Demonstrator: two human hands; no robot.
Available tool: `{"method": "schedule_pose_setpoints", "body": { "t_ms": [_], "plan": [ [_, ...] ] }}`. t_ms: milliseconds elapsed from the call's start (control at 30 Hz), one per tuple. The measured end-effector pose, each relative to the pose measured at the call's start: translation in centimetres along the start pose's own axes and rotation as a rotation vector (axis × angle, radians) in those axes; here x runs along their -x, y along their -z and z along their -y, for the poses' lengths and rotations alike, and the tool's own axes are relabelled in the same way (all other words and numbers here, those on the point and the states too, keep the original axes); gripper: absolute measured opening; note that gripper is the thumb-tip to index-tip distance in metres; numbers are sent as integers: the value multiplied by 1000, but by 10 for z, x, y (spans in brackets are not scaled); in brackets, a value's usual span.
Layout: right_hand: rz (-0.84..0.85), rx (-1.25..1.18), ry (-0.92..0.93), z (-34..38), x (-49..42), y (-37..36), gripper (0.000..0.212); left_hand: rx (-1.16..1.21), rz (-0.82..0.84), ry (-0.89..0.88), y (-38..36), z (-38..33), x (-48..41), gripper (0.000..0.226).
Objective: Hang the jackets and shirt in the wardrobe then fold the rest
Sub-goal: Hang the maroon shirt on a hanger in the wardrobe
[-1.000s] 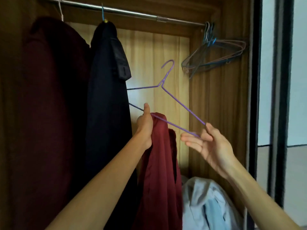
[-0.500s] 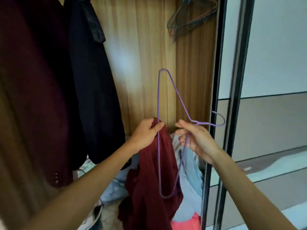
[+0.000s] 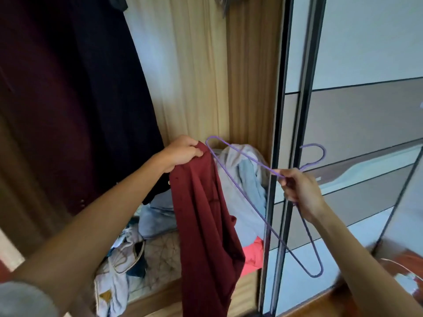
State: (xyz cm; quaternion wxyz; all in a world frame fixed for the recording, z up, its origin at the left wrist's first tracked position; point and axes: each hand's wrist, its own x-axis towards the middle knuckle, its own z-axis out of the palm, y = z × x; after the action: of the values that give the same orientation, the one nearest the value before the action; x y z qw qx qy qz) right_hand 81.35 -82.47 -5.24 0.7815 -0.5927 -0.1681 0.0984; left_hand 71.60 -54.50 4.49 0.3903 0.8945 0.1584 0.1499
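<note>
Maroon shirt [image 3: 206, 213] dangles from the left hand [image 3: 183, 152], which pinches its top edge over the clothes pile [image 3: 247, 179] on the wardrobe floor. The right hand [image 3: 299, 191] grips the purple wire hanger [image 3: 314, 276] by its neck, one corner aimed at the shirt, probably so it can slide inside.

Dark red cloth shirt [image 3: 206, 225]: smooth, faint sheen. Thin purple coated-wire hanger [image 3: 263, 227]: matt. Wardrobe's wood-grain back panel [image 3: 194, 76], 12 o'clock: smooth.

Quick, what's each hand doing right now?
Left hand: grips the dark red shirt.
Right hand: grips the purple hanger.
</note>
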Motion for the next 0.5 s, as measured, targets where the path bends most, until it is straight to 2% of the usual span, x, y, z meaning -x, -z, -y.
{"method": "schedule_pose_setpoints", "body": {
  "t_ms": [100, 233, 333, 400, 500],
  "plan": [
    [-64, 152, 9, -10, 26, 14, 33, -58, 106, -22, -1, 10, 5, 22],
    [-40, 354, 0, -21, 49, 22, 45, -73, 246, -53, -3, 14, 11, 25],
    [1, 468, 39, -28, 55, 15, 34, -102, 406, -115, -12, 11, 17, 23],
    [12, 454, 49, -31, 53, 3, 29, -134, 478, -204, -21, 7, 23, 31],
    [3, 401, 106, -33, 48, -17, 26, -171, 529, -341, -37, -3, 35, 27]
  ]
}}
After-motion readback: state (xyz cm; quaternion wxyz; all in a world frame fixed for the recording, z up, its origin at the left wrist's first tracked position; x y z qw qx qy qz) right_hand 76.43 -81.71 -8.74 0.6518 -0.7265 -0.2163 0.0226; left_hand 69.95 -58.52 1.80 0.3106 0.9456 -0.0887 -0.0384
